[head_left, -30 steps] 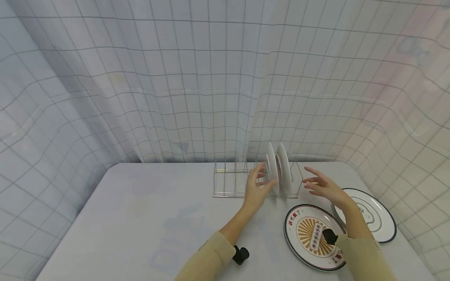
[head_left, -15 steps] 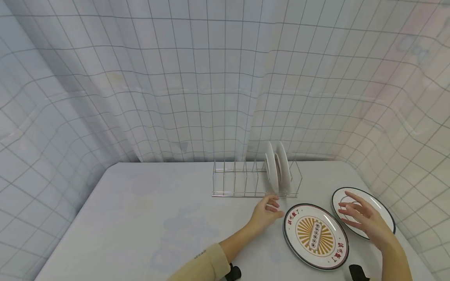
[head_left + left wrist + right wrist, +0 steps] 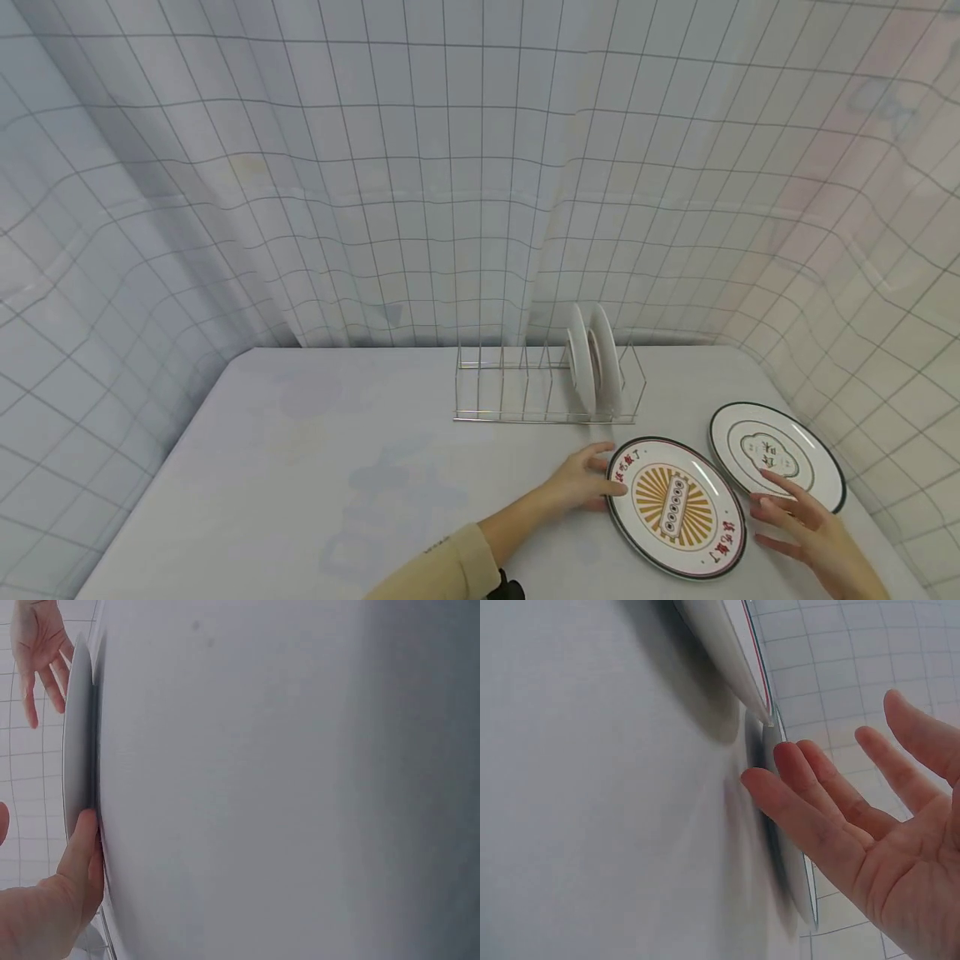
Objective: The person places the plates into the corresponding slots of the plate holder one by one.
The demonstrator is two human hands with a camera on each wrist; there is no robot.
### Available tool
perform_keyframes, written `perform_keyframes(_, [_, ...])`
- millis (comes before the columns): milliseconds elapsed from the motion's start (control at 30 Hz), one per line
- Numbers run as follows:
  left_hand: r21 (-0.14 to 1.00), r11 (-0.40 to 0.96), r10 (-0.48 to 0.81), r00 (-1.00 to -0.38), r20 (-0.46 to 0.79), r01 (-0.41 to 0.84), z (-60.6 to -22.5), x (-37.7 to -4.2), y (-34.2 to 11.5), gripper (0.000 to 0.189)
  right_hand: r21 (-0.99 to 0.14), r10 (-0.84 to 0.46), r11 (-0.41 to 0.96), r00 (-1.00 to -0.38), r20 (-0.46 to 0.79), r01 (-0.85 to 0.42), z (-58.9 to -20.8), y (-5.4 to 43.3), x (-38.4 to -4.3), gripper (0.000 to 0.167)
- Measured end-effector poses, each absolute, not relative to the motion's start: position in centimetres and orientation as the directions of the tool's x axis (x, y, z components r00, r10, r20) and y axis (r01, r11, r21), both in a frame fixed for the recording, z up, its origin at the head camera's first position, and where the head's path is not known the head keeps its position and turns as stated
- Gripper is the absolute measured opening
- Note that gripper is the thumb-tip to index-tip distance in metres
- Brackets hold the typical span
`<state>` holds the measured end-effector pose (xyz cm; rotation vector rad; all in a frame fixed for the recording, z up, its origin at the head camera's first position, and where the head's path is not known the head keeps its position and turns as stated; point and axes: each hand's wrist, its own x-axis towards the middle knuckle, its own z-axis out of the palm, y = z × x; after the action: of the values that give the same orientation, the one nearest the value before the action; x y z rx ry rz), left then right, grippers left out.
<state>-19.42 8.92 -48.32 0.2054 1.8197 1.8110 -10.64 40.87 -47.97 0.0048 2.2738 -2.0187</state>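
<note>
A white plate (image 3: pixel 678 507) with an orange sunburst, red lettering and a dark rim lies face up at the front right. At its left rim is my left hand (image 3: pixel 581 483), the thumb over the edge. The left wrist view shows those fingers (image 3: pixel 81 859) against the side of the plate (image 3: pixel 79 742), with the thumb apart from it. My right hand (image 3: pixel 810 533), fingers spread and holding nothing, hovers between this plate's right side and a second white plate (image 3: pixel 806 442) with a green-black rim. In the right wrist view its fingertips (image 3: pixel 756 780) come close to the plates.
Behind the plates stands a wire dish rack (image 3: pixel 495 415) with upright white plates (image 3: pixel 609 367) in its right slots. A grid-patterned white curtain (image 3: pixel 480 208) closes off the back and sides of the white table (image 3: pixel 300 483).
Both hands have come away from the rack toward the front. The left hand has reached the sunburst plate's left rim; the right hand has moved down and right, beside the plates.
</note>
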Motion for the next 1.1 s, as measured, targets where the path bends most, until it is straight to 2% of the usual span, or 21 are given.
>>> perform_keyframes(167, [0.951,0.057,0.51,-0.81,-0.29,-0.305,-48.5,-19.2,8.9,0.064,-0.986,-0.063,0.082,-0.987,-0.149,0.144,-49.0,40.7,-10.4,0.043])
perform_keyframes(333, [0.937,0.026,0.529,-0.79,-0.31,-0.349,-48.6,-19.2,8.9,0.066,-0.953,-0.115,0.149,-0.953,-0.28,0.263,-49.3,40.3,-10.5,0.04])
perform_keyframes(467, [0.924,0.019,0.531,-0.779,-0.332,-0.381,-48.8,-19.2,8.9,0.066,-0.925,-0.111,0.224,-0.935,-0.338,0.308,-49.5,39.7,-10.8,0.04])
perform_keyframes(733, [0.91,-0.055,0.548,-0.774,-0.317,-0.412,-49.2,-19.0,8.8,0.066,-0.887,-0.046,0.311,-0.926,-0.374,0.343,-49.1,39.0,-11.0,0.047])
perform_keyframes(1100, [0.865,-0.271,0.628,-0.758,-0.175,-0.423,-49.8,-18.9,8.3,0.072,-0.887,0.031,0.264,-0.922,-0.385,0.38,-48.4,38.2,-11.4,0.041])
